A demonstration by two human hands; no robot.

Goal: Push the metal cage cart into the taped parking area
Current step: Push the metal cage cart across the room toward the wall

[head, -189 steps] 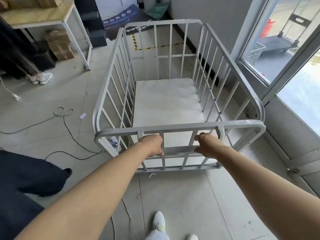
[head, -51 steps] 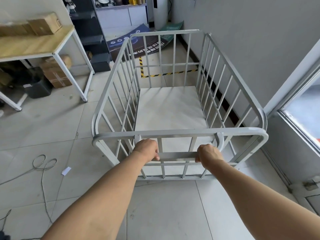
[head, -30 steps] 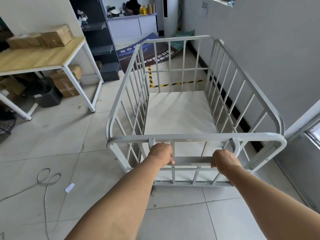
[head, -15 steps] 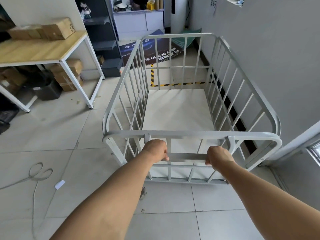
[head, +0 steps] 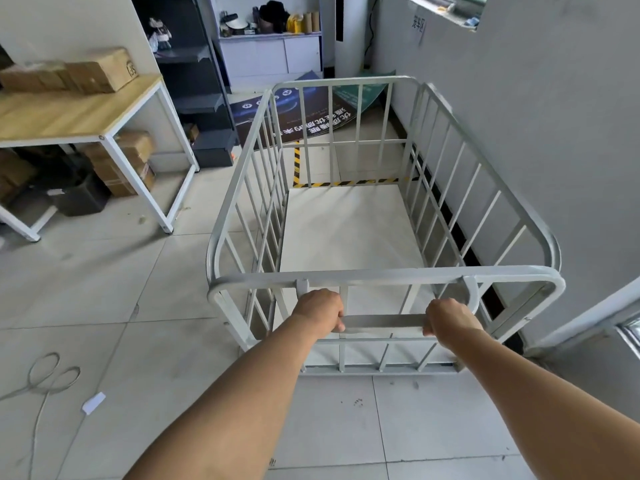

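Forearms filled the bottom of my view, cut off by the frame before the elbows. From my station I saw the left hand curled shut around the flat handle bar of the metal cage cart, and the right hand wrapped around the same bar further along; the fingertips of both were hidden behind it. The cart's wheels were out of sight under its base. Inside the cage I saw only its pale deck. The cart stood on the tiled floor close beside the grey wall, its far end just short of the yellow-and-black tape, seen through the bars. Beyond lay a dark printed board, partly screened by the rails. Boxes under the wooden table were half in shadow
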